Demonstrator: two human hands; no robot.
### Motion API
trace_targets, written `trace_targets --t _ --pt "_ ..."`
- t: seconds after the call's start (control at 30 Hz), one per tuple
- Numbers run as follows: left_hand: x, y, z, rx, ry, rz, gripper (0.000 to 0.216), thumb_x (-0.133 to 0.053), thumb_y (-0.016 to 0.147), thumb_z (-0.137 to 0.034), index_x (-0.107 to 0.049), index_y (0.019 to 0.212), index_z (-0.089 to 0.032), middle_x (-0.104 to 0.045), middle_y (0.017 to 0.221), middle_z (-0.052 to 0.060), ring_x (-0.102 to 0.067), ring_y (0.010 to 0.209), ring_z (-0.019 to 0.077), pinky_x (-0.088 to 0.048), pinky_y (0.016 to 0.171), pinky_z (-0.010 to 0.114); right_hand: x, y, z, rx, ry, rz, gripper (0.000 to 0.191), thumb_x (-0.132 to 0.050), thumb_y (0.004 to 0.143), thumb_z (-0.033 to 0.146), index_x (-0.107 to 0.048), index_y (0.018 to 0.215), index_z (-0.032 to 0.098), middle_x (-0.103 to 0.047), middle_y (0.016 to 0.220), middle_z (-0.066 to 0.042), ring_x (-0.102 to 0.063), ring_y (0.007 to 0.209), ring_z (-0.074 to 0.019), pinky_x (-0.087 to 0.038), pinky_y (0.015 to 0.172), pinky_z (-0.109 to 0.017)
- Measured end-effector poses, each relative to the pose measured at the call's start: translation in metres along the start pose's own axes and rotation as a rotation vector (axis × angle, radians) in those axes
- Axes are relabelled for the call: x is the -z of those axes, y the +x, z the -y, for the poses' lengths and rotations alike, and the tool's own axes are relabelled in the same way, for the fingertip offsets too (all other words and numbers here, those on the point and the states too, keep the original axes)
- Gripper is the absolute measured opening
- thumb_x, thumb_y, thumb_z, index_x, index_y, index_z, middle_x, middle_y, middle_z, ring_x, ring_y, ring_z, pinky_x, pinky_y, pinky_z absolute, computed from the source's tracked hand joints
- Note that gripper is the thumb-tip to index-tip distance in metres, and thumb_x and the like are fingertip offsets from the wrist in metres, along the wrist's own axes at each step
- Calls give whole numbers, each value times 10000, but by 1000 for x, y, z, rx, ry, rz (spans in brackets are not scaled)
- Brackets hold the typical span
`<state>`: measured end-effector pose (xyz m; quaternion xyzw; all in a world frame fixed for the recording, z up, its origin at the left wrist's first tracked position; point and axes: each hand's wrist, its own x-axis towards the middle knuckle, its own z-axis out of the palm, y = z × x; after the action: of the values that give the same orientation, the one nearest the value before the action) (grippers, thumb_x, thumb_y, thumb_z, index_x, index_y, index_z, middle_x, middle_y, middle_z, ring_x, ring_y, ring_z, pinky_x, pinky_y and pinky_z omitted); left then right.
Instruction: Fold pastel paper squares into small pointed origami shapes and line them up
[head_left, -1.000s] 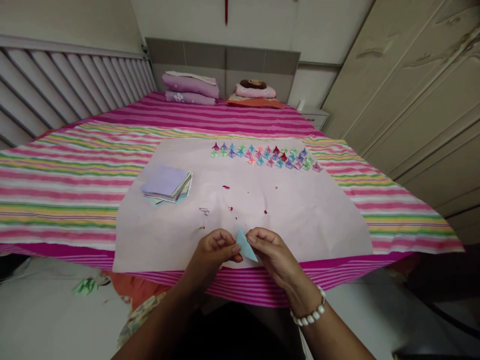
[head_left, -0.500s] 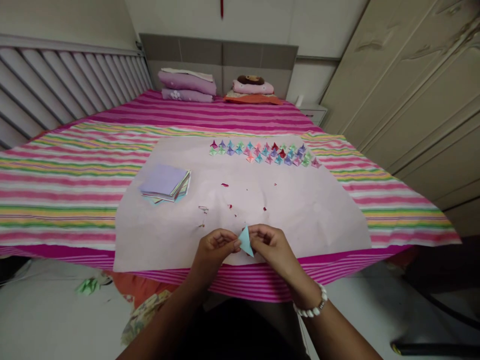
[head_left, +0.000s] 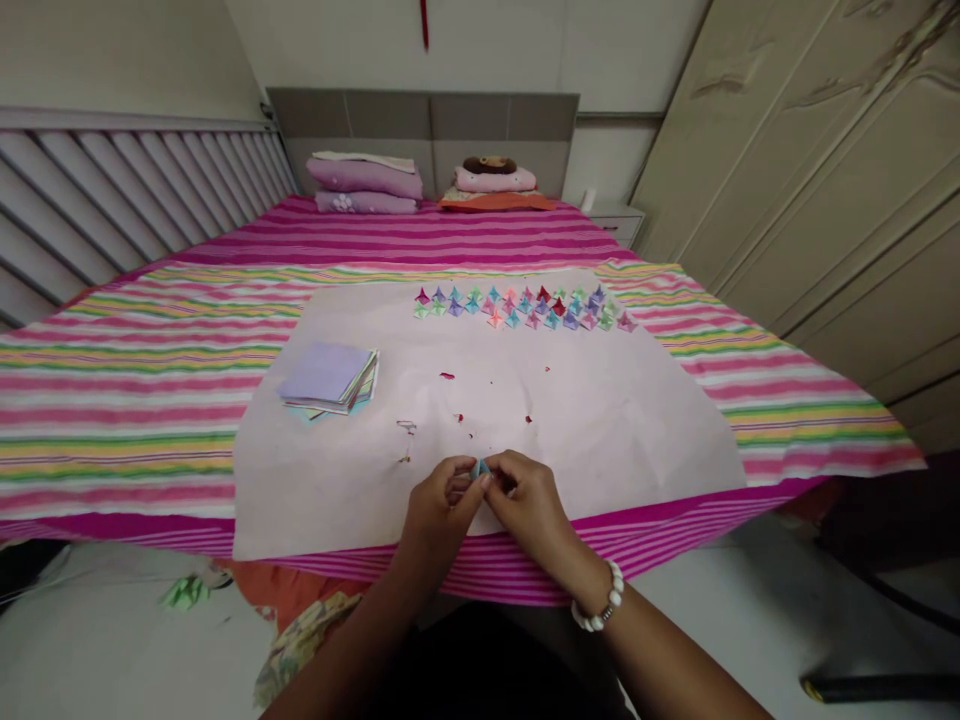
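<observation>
A small folded piece of light blue origami paper point(head_left: 480, 467) is pinched between both hands, just above the near part of the pale sheet point(head_left: 600, 430). My left hand point(head_left: 444, 500) grips its left side with thumb and fingers. On the other side my right hand point(head_left: 525, 492), with a white beaded bracelet at the wrist, pinches it too. Fingers cover most of the paper, so its exact fold is hidden. Rows of small folded paper stars point(head_left: 525, 306) in many colours stand at the sheet's far side. A stack of square paper point(head_left: 326, 373), lilac on top, lies at the left.
Red scraps point(head_left: 528, 419) and a few small thin items point(head_left: 406, 426) are scattered on the sheet. It lies on a bed with a striped cover point(head_left: 135, 400). Folded bedding point(head_left: 365, 183) is piled by the headboard. A crumpled green paper point(head_left: 185, 593) is on the floor.
The blue paper showed as a flat triangle before; now it is mostly enclosed by the fingers. Both hands have come closer together, thumbs nearly meeting. The camera view has shifted slightly.
</observation>
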<state>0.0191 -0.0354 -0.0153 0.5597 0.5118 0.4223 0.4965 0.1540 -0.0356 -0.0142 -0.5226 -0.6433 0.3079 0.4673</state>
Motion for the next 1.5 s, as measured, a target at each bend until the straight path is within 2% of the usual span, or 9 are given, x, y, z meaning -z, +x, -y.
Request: trace_targets --t 0.17,0.33,0.47,0.67,0.97,1.07,1.2,1.4,1.5 --pt "0 1 -2 -148 190 -63 209 -626 751 -252 -671 943 -184 -720 888 71 -689 769 192 -555 688 289 0 0 0 -54 36 -18 148 -570 733 140 -697 788 191 -601 631 -4 -518 558 -136 -411 532 -257" --pt "1 3 3 -186 267 -83 160 -568 794 -210 -598 951 -203 -714 927 51 -689 799 189 -544 769 333 -1 0 -4 -117 142 -59 181 -567 686 139 -702 794 193 -570 594 14 -509 531 -128 -417 508 -250" --pt "5 3 3 -392 462 8 192 -446 812 -109 -612 825 -205 -681 1105 85 -639 1028 210 -507 903 381 -2 3 -8 -247 315 -31 155 -571 674 178 -686 777 184 -557 525 32 -516 472 -122 -405 450 -237" --pt "11 7 10 -615 562 98 322 -488 799 -77 -667 1033 -205 -669 1183 91 -594 1129 216 -457 998 402 6 9 -4 -377 447 3 60 -616 635 224 -640 663 176 -567 468 36 -513 397 -111 -380 409 -224" --pt "17 5 -10 -349 129 -27 63 -658 785 -230 -717 785 -210 -722 870 41 -663 842 173 -519 771 281 17 7 3 -309 499 193 345 -585 824 472 -627 662 170 -525 493 33 -470 485 -96 -372 522 -239" --pt "17 4 -13 -238 -47 -23 68 -674 763 -249 -704 742 -192 -705 913 40 -658 849 167 -516 742 259 16 5 4 -315 523 250 307 -690 737 480 -646 739 177 -519 537 46 -456 500 -93 -367 512 -233" --pt "13 4 -13 -101 -198 -30 122 -705 719 -271 -661 747 -162 -694 804 29 -647 734 144 -512 680 249 11 3 6 -333 548 246 355 -747 656 497 -613 652 168 -521 537 46 -420 466 -76 -334 460 -218" --pt "13 5 -19 50 -332 -13 411 -756 652 -269 -611 1024 -171 -667 690 -24 -617 651 124 -479 640 239 8 0 10 -320 515 228 363 -728 680 496 -576 615 172 -524 534 45 -409 446 -67 -310 438 -208" --pt "14 6 -19 69 -293 38 203 -723 693 -325 -667 773 -147 -626 623 -19 -556 602 104 -434 594 222 7 -2 11 -324 512 226 351 -740 676 475 -573 613 172 -508 511 53 -406 438 -68 -305 441 -211"
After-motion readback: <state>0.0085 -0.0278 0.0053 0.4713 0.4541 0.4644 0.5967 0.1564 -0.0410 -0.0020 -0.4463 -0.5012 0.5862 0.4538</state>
